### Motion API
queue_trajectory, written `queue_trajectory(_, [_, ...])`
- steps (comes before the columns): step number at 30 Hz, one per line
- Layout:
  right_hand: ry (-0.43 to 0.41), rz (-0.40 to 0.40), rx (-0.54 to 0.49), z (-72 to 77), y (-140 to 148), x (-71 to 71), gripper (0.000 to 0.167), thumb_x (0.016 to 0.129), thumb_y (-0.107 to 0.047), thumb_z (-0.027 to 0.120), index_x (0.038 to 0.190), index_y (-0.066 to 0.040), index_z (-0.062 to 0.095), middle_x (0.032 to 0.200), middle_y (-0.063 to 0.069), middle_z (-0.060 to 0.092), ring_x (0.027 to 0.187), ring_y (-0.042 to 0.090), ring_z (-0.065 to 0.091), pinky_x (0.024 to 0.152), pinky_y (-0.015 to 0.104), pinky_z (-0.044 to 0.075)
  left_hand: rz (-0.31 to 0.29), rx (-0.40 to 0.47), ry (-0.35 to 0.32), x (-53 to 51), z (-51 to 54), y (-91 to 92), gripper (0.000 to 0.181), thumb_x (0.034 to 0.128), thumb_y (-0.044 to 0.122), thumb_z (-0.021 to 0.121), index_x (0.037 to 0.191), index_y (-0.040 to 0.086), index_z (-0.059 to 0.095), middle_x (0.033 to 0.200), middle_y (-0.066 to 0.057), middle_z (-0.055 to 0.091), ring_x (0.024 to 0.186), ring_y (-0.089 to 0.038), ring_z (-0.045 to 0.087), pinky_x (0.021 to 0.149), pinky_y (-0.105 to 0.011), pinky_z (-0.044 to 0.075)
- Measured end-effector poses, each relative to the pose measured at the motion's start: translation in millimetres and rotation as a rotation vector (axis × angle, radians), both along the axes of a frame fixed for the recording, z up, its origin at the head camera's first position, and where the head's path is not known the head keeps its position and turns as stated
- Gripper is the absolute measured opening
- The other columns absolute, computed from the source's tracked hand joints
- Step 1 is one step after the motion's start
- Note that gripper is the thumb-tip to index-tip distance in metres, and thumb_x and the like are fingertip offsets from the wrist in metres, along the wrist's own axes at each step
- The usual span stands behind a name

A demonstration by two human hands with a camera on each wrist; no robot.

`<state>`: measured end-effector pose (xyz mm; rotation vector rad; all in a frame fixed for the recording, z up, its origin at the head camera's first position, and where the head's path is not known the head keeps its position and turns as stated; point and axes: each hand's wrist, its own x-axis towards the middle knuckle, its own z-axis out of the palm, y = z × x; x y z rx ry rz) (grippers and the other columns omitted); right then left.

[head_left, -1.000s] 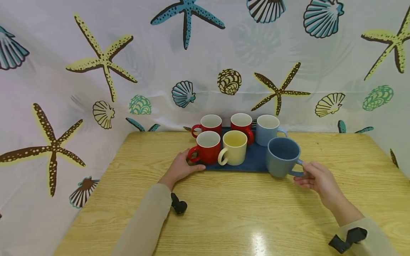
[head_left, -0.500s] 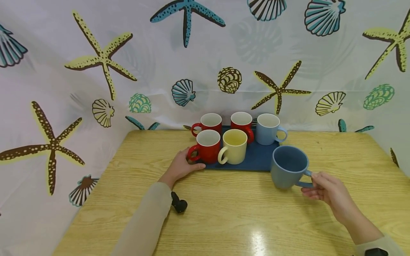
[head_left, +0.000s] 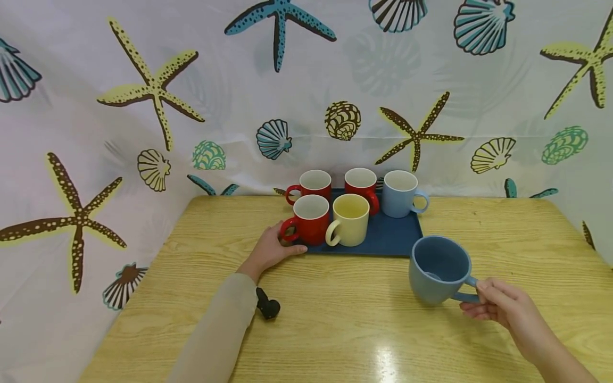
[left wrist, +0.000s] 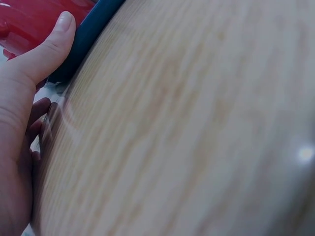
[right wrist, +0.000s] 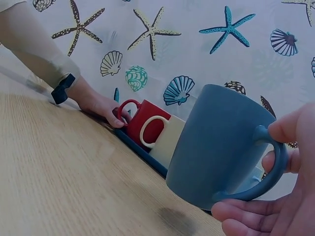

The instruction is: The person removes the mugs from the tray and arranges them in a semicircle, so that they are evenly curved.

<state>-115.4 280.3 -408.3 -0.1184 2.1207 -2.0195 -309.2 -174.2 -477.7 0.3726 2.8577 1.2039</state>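
My right hand pinches the handle of a large grey-blue mug, held above the table in front of a dark blue tray. The right wrist view shows the mug tilted, its shadow on the wood beneath. At the tray's front left corner, my left hand holds the rim, thumb along the front edge; some fingers are hidden. Close to that hand stands a red mug on the tray. Beside it is a cream mug, with two more red mugs and a light blue mug behind.
The wooden table stretches in front of the tray and to both sides. Behind it hangs a white curtain printed with starfish and shells. The front right part of the tray bears no mug.
My right hand has drawn the grey-blue mug off the tray's front right area, toward me and slightly right. My left hand and the other mugs have stayed put.
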Motion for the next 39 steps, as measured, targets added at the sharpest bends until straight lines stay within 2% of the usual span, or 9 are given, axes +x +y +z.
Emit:
queue_trajectory(6, [-0.05,0.066,0.012,-3.5,5.8,12.1,0.031,0.102,-0.021,0.037,0.087,-0.001,0.054,0.088,0.015,0.067,0.085,0.026,0.067,0.073,0.035,0.053,0.008,-0.012,-0.003,1.8,1.2,-0.2,0.077,0.0694,0.054,0.075,0.132,0.017,0.049,0.133,-0.005,0.051,0.127,-0.032,0.035,0.103,-0.053,0.028])
queue_trajectory(10, [-0.083,0.077,0.05,-5.3,10.4,18.7,0.035,0.103,-0.022,0.035,0.081,0.001,0.05,0.087,0.012,0.061,0.09,0.026,0.066,0.074,0.037,0.052,0.004,-0.001,0.007,2.6,1.7,0.4,0.075,0.0696,0.053,0.075,0.13,0.018,0.05,0.127,-0.003,0.055,0.12,-0.028,0.04,0.101,-0.051,0.032])
queue_trajectory(14, [-0.134,0.126,0.046,-6.6,15.0,23.9,0.036,0.103,-0.023,0.033,0.078,-0.004,0.05,0.092,0.009,0.064,0.09,0.024,0.066,0.075,0.039,0.051,-0.005,0.016,0.019,3.2,0.8,0.2,0.072,0.0696,0.051,0.076,0.129,0.017,0.052,0.123,-0.002,0.057,0.117,-0.027,0.042,0.1,-0.051,0.033])
queue_trajectory(18, [-0.169,0.206,0.013,-7.2,19.4,27.9,0.036,0.103,-0.021,0.03,0.087,-0.008,0.059,0.096,0.008,0.067,0.089,0.021,0.065,0.076,0.038,0.051,-0.011,0.019,0.022,2.6,-0.4,-0.5,0.072,0.0696,0.052,0.076,0.129,0.018,0.052,0.125,-0.003,0.056,0.119,-0.028,0.041,0.101,-0.051,0.032])
queue_trajectory(21, [-0.183,0.238,0.015,-8.0,21.1,30.7,0.037,0.104,-0.02,0.029,0.095,-0.007,0.062,0.098,0.007,0.067,0.088,0.022,0.064,0.077,0.038,0.051,-0.007,0.02,0.016,2.1,-0.4,-0.8,0.075,0.0691,0.054,0.075,0.13,0.018,0.052,0.128,-0.003,0.054,0.121,-0.029,0.039,0.101,-0.051,0.031])
queue_trajectory(25, [-0.189,0.262,0.025,-11.7,22.5,35.5,0.037,0.104,-0.02,0.028,0.094,-0.004,0.06,0.095,0.008,0.065,0.084,0.021,0.061,0.075,0.038,0.049,-0.003,0.021,0.012,1.9,-0.7,-0.7,0.076,0.069,0.055,0.075,0.131,0.018,0.051,0.13,-0.004,0.053,0.125,-0.03,0.037,0.102,-0.052,0.029])
queue_trajectory(29, [-0.182,0.29,-0.022,-16.9,24.9,42.2,0.035,0.104,-0.018,0.026,0.089,0.0,0.053,0.09,0.01,0.061,0.078,0.022,0.058,0.072,0.038,0.048,-0.011,0.03,0.017,1.7,-1.4,-0.6,0.074,0.0696,0.053,0.075,0.13,0.017,0.051,0.128,-0.004,0.054,0.124,-0.03,0.037,0.103,-0.052,0.028])
queue_trajectory(35, [-0.178,0.293,-0.087,-21.6,28.7,50.3,0.035,0.104,-0.016,0.027,0.085,0.007,0.046,0.095,0.013,0.064,0.085,0.025,0.063,0.077,0.039,0.051,-0.003,0.028,0.014,1.2,-1.9,-0.5,0.078,0.0688,0.055,0.075,0.132,0.016,0.05,0.133,-0.006,0.05,0.128,-0.032,0.034,0.103,-0.054,0.027])
queue_trajectory(39, [-0.243,0.308,-0.232,-24.6,30.6,56.0,0.033,0.103,-0.017,0.031,0.086,0.005,0.049,0.102,0.012,0.064,0.093,0.025,0.063,0.081,0.04,0.051,-0.006,0.032,0.024,0.8,-2.4,-0.1,0.077,0.0687,0.054,0.075,0.131,0.017,0.051,0.129,-0.005,0.053,0.121,-0.029,0.039,0.101,-0.052,0.032])
